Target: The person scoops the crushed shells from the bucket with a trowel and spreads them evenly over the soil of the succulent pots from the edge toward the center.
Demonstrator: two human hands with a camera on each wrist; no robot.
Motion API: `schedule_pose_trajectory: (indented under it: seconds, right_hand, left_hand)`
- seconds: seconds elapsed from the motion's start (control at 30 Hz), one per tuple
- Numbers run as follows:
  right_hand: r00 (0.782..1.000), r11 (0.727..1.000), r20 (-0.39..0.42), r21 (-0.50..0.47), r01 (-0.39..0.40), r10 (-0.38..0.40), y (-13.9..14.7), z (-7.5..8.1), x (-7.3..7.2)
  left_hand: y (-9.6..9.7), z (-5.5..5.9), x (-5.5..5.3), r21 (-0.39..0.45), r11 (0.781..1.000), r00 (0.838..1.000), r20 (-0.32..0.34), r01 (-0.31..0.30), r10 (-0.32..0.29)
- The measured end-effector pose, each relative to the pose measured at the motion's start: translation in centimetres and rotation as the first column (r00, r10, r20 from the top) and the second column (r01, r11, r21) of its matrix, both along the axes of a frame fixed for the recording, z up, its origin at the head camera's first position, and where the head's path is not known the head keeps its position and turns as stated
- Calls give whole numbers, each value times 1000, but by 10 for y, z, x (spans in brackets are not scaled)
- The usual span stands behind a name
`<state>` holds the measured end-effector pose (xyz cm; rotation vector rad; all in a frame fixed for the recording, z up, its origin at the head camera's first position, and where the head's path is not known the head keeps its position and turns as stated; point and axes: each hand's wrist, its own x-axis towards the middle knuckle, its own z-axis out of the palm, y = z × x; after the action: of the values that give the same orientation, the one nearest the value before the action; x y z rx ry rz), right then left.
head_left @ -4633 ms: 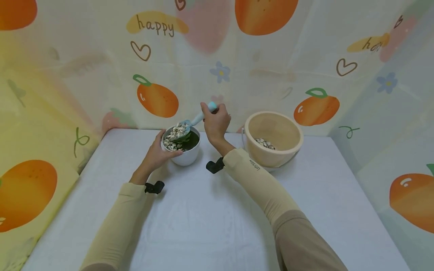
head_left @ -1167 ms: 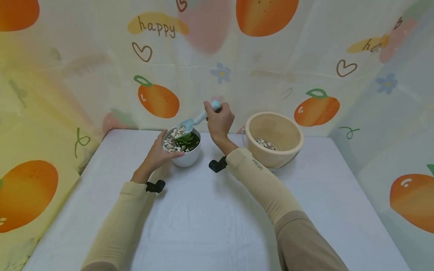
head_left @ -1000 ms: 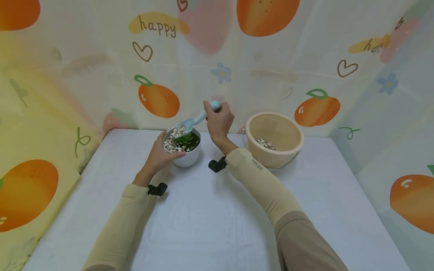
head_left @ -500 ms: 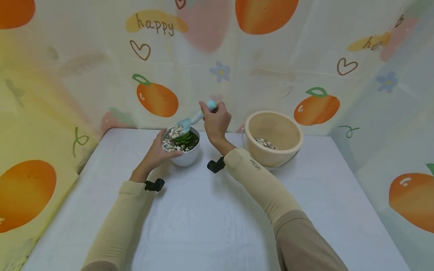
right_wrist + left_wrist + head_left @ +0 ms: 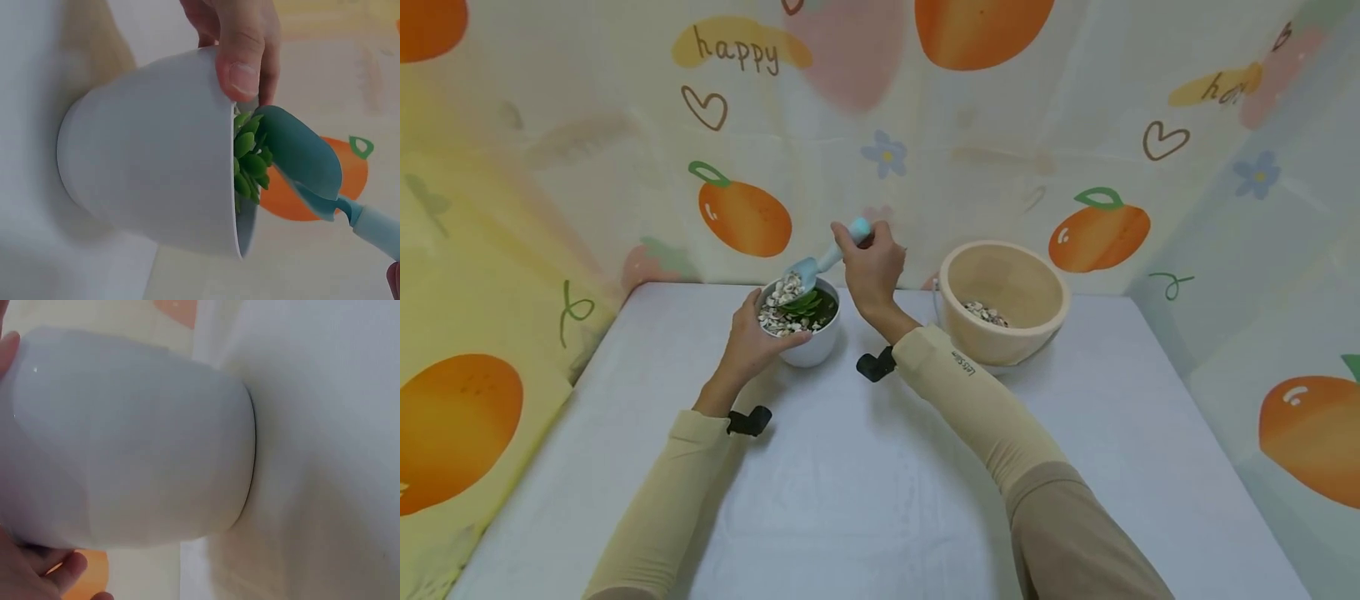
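My left hand [image 5: 751,340] grips the near left side of a white flower pot [image 5: 811,350], thumb along the front of the rim. A green succulent [image 5: 805,305] grows in the pot, with dark soil to its right and whitish pebbles [image 5: 772,320] to its left. Between thumb and fingers, my right hand [image 5: 877,268] holds a light blue toy-sized trowel [image 5: 833,255] by its handle. Its blade slants down over the pot's far left rim, beside the leaves, with pebbles at its tip. The right wrist view shows the back of the trowel blade [image 5: 300,150] near the succulent [image 5: 251,161].
A beige bucket [image 5: 1000,340] with some pebbles [image 5: 985,313] at its bottom stands right of my right hand. Both stand on a white-covered table [image 5: 850,500]. A printed curtain [image 5: 962,183] hangs close behind the table's far edge.
Compared with several seconds ago, fewer pebbles lie on the trowel blade and more of the succulent shows. The trowel stays over the pot, tilted a little differently. My left hand keeps its grip.
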<state>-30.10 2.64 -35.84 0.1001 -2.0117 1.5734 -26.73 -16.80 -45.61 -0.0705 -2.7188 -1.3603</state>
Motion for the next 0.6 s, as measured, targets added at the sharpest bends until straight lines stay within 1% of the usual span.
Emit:
schedule_pose_trajectory:
  seconds: [0.13, 0.23, 0.3, 0.37, 0.47, 0.53, 0.6]
  right_hand:
    - [1000, 1000, -11, 28, 1, -1, -1, -1, 1]
    - [1000, 1000, -13, 24, -2, 2, -2, -1, 2]
    - [1000, 1000, -11, 9, -13, 13, -1, -2, 1]
    - [1000, 1000, -7, -13, -17, 17, 0, -2, 0]
    - [1000, 998, 2, -68, -10, 10, 3, -5, -4]
    - [1000, 994, 19, -107, 5, -3, 6, -7, -5]
    - [999, 989, 35, -144, 10, -5, 8, -10, -6]
  left_hand:
    - [3, 1, 2, -23, 999, 1000, 5, -29, 29]
    - [2, 4, 3, -33, 999, 999, 25, -22, 22]
    - [-1, 6, 2, -21, 1000, 999, 39, 7, -7]
    - [-6, 8, 0, 20, 998, 997, 52, 55, -56]
    - [-14, 8, -3, 86, 989, 988, 85, 122, -129]
    - [-18, 7, -4, 123, 982, 981, 113, 146, -160]
    - [-20, 5, -4, 137, 980, 976, 138, 147, -166]
